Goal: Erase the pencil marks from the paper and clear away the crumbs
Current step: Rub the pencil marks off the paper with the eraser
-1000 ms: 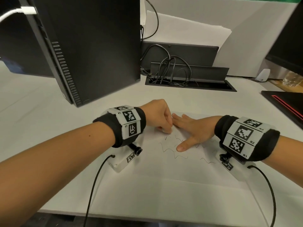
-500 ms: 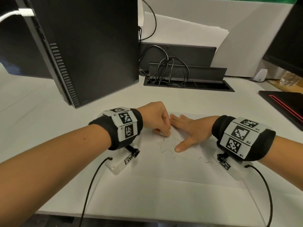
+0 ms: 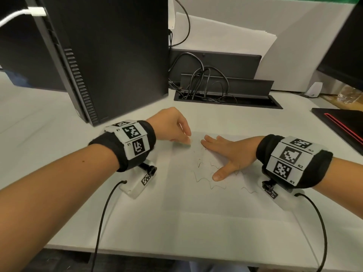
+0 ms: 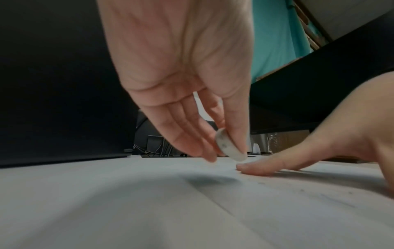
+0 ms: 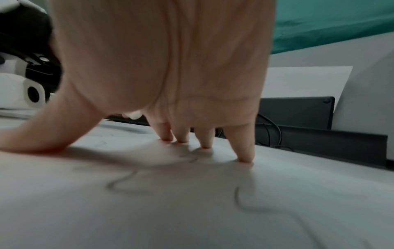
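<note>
We sit at a white desk (image 3: 59, 134) with a tall black computer tower (image 3: 110, 55) standing at the back left, just behind our left wrist. Behind the middle of the desk an open cable slot (image 3: 227, 100) holds a tangle of black cables (image 3: 200, 81), and a stack of white sheets (image 3: 225, 36) leans against the wall beyond it. A dark device with a red stripe (image 3: 341, 122) lies at the right edge, well apart from our hands.

The paper (image 3: 206, 197) lies flat on the desk in front of us, with wavy pencil marks (image 3: 204, 173) across its middle. Our right hand (image 3: 229, 152) is spread flat on the paper, fingers straight and thumb out to the side, its fingertips (image 5: 245, 158) pressing the sheet down; some of the pencil marks run under and beside it. In the left wrist view small dark crumbs (image 4: 302, 190) speckle the paper near that hand's thumb.

Our left hand (image 3: 172, 128) sits at the far left corner of the paper, fingers curled downward and pinching a small white eraser (image 4: 229, 145) between the thumb and the fingers. The eraser's lower end sits at the sheet, just beside the right hand's fingertips, and to the left of the remaining marks. Nothing lies between the eraser and the marks except our own right hand.
</note>
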Available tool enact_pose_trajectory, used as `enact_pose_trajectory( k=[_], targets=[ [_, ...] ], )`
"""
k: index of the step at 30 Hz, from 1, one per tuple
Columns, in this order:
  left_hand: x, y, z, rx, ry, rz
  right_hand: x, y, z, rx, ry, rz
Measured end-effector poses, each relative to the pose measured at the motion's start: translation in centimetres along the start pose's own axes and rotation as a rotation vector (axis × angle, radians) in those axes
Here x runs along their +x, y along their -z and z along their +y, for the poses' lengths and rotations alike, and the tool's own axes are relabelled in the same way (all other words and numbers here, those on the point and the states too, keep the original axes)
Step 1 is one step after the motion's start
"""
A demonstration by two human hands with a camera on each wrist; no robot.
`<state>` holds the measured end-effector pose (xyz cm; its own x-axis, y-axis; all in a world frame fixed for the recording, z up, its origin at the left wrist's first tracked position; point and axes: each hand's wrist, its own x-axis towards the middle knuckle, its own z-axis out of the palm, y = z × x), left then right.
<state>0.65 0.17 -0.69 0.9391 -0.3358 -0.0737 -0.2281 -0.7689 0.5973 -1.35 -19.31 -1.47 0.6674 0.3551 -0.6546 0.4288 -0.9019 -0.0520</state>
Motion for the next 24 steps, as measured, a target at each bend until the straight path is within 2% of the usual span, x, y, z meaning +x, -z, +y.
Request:
enact_pose_trajectory(
  k=[5, 7, 10, 15, 19, 22, 24],
  targets=[
    [-0.1, -0.3, -0.1, -0.069, 0.022, -0.064, -0.4, 0.3, 0.2, 0.055, 0.039, 0.028],
    [0.2, -0.5, -0.2, -0.052, 0.012, -0.065, -0.3, 0.2, 0.1, 0.094, 0.062, 0.06],
    [0.5, -1.1, 0.0, -0.012, -0.004, -0.096, -0.1, 0.0, -0.1, 0.056, 0.067, 0.034],
    [0.2, -1.7, 0.7, -0.014, -0.043, -0.257, 0.3, 0.0, 0.0, 0.057, 0.085, 0.006],
    [0.9, -1.2, 0.3, 0.026, -0.017, -0.106, 0.2, 0.1, -0.1, 0.041, 0.071, -0.012],
    [0.3, -1.9, 0.7, 0.002, -0.038, -0.197, 0.3, 0.1, -0.1, 0.053, 0.084, -0.007],
    [0.2, -2.0, 0.9, 0.004, -0.059, -0.188, 0.3, 0.1, -0.1, 0.055, 0.083, -0.01]
  ],
)
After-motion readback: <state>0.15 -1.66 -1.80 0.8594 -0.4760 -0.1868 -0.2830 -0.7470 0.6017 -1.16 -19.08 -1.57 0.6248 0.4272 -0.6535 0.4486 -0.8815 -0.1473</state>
